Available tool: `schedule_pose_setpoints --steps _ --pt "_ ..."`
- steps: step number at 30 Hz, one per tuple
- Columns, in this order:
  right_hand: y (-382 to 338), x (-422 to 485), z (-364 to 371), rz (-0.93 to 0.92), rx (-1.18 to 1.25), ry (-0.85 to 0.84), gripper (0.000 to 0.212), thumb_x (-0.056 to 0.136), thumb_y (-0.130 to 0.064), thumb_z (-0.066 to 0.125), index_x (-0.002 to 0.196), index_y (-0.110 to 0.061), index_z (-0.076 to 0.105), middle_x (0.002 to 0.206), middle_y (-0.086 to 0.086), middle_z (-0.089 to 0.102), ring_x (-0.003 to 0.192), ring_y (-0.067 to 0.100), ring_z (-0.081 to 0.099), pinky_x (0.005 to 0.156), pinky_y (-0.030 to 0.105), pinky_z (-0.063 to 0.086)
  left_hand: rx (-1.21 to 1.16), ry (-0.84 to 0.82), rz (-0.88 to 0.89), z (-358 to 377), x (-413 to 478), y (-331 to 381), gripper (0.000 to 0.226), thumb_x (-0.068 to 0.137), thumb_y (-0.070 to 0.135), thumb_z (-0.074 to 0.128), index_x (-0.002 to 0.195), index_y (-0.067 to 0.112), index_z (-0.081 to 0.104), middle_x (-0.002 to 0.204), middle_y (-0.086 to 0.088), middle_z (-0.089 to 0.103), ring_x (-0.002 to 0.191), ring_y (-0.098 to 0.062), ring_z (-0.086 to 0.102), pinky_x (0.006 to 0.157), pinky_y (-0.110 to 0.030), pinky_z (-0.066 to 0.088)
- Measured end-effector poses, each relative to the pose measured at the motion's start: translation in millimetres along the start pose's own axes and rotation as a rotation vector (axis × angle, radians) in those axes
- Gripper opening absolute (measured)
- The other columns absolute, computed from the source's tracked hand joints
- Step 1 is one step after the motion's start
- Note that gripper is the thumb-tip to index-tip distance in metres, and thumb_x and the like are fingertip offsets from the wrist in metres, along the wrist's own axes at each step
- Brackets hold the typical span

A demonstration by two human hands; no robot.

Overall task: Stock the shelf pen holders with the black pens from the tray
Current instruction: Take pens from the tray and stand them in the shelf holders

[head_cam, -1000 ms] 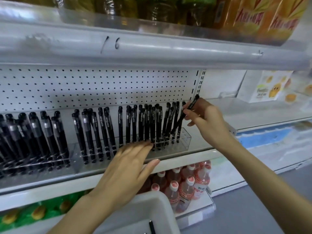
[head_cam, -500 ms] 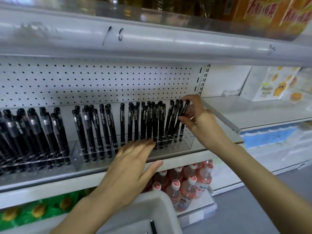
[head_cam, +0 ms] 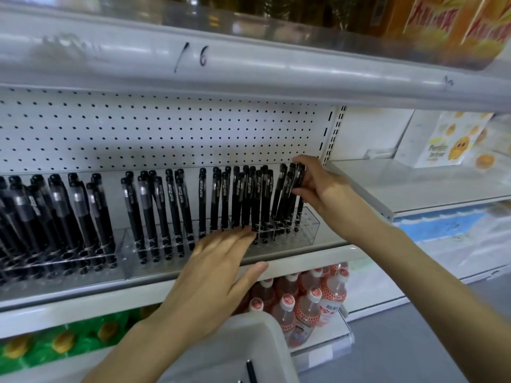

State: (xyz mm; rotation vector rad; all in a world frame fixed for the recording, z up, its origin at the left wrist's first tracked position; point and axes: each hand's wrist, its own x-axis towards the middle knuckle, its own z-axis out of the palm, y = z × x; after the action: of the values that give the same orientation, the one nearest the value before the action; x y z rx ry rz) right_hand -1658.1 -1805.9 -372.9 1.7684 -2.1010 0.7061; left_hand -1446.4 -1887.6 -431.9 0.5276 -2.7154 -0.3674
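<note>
Right hand [head_cam: 318, 189] pinches a black pen [head_cam: 300, 176] at the right end of the clear holder [head_cam: 311, 228], likely needing a straight push into a slot; left hand [head_cam: 215, 264], grip released, lies flat against its front.

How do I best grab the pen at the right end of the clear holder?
Pinch the pen at its capped top, coming from the right as the right hand does: it stands near upright, lower end in the holder, with neighbouring pens crowding its left.
</note>
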Motion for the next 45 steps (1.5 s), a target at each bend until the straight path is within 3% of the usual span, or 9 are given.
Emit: schedule_pose_setpoints --steps 6,12,19,23,28,35,39,43,45 --pt "3.7 1.1 -1.3 -0.058 -0.177 -0.072 0.054 0.094 -0.023 0.051 0.140 -0.004 0.031 0.075 0.010 0.057 0.055 0.024 0.053 0.050 0.041 0.049 -0.009 -0.029 -0.006 -2.5 0.6 0.5 0.086 0.072 0.072 -0.013 0.147 0.039 0.013 0.151 0.026 0.012 0.123 0.017 -0.004 0.104 -0.012 -0.009" --pt "10.4 -1.4 -4.6 -0.107 -0.313 -0.088 0.053 0.094 -0.023 0.051 0.137 -0.005 0.026 0.066 -0.002 0.040 0.054 0.012 0.032 0.049 0.025 0.032 0.004 -0.053 0.000 -4.2 1.0 -1.1 0.084 0.072 0.072 -0.014 0.147 0.041 0.008 0.151 0.028 0.007 0.128 0.016 -0.004 0.105 -0.013 -0.008" --pt "13.8 -5.2 -5.7 -0.152 -0.385 -0.056 0.056 0.089 -0.022 0.059 0.133 0.001 0.034 0.059 0.002 0.050 0.049 0.012 0.033 0.045 0.022 0.030 0.003 -0.063 0.007 -3.0 2.4 -3.6 0.083 0.074 0.073 -0.012 0.147 0.041 0.009 0.150 0.030 0.008 0.127 0.017 -0.005 0.102 -0.010 -0.009" --pt "17.0 -2.4 -3.7 -0.222 -0.381 -0.051 0.055 0.092 -0.024 0.054 0.135 0.002 0.033 0.063 0.003 0.052 0.051 0.018 0.046 0.047 0.025 0.040 -0.013 -0.040 0.007 -1.3 3.2 -3.4 0.082 0.075 0.074 -0.010 0.147 0.041 0.010 0.149 0.030 0.010 0.126 0.017 -0.005 0.104 -0.011 -0.005" --pt "18.1 3.5 -6.9 -0.268 -0.433 -0.032 0.057 0.094 -0.031 0.040 0.136 0.007 0.035 0.067 0.002 0.049 0.058 0.023 0.052 0.075 0.049 0.055 -0.011 -0.026 0.009 -4.7 2.5 -2.5 0.075 0.081 0.071 -0.006 0.147 0.040 0.012 0.150 0.028 0.012 0.136 0.010 0.003 0.104 -0.010 -0.004" --pt "11.5 -1.4 -5.8 -0.332 -0.568 -0.023 0.062 0.088 -0.028 0.052 0.134 0.012 0.041 0.072 0.012 0.062 0.057 0.025 0.057 0.065 0.036 0.054 -0.017 -0.034 0.015 -4.5 2.8 -4.3 0.075 0.080 0.071 -0.005 0.147 0.040 0.013 0.150 0.027 0.015 0.136 0.008 0.006 0.099 -0.006 -0.007" --pt "12.5 -3.2 -7.6 -0.332 -0.559 -0.015 0.076 0.082 -0.031 0.063 0.137 0.013 0.035 0.063 0.007 0.056 0.051 0.020 0.050 0.063 0.036 0.056 -0.115 -0.070 -0.001 -11.2 4.7 -1.5 0.068 0.084 0.066 0.010 0.147 0.040 0.017 0.148 0.027 0.019 0.135 0.009 0.012 0.108 -0.014 0.007" --pt "2.9 -3.3 -20.9 -0.187 -0.428 -0.239 0.085 0.087 -0.051 0.035 0.150 -0.010 -0.003 0.078 0.005 0.053 0.074 0.024 0.056 0.086 0.038 0.051 -0.223 0.019 0.006 -22.6 -0.6 -6.8 0.066 0.084 0.064 0.015 0.141 0.036 0.033 0.138 0.025 0.033 0.123 0.014 0.021 0.108 -0.017 0.021" --pt "-12.4 -8.4 -28.0 -0.133 -0.390 -0.259 0.082 0.084 -0.056 0.029 0.150 -0.019 -0.003 0.078 -0.001 0.048 0.075 0.021 0.052 0.074 0.030 0.047 -0.292 0.115 -0.012 -33.3 -13.3 -14.2 0.057 0.092 0.061 0.021 0.136 0.032 0.044 0.131 0.024 0.040 0.125 0.010 0.031 0.109 -0.021 0.028"
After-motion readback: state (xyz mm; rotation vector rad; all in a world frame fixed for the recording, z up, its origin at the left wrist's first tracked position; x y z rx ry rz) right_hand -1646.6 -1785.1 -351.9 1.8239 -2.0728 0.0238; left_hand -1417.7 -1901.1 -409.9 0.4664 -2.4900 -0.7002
